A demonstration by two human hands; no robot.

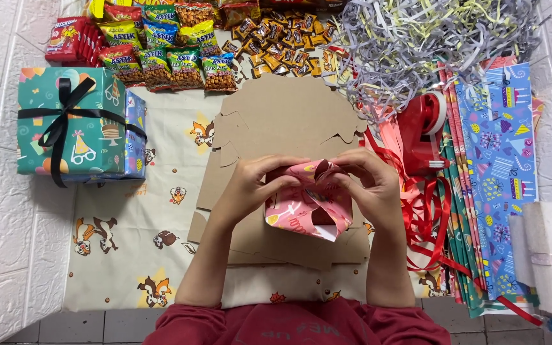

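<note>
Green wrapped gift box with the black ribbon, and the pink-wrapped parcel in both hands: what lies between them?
In the head view, between the green gift box and the pink parcel lie cartoon-printed cream cloth and flat brown cardboard pieces, then the left hand.

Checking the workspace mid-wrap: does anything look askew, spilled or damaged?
Nothing looks damaged. The shredded paper sprawls loosely over the gift-wrap sheets, and red ribbon lies tangled beside the tape dispenser. Both hands pinch the pink-wrapped box, its end flap unfolded.
</note>
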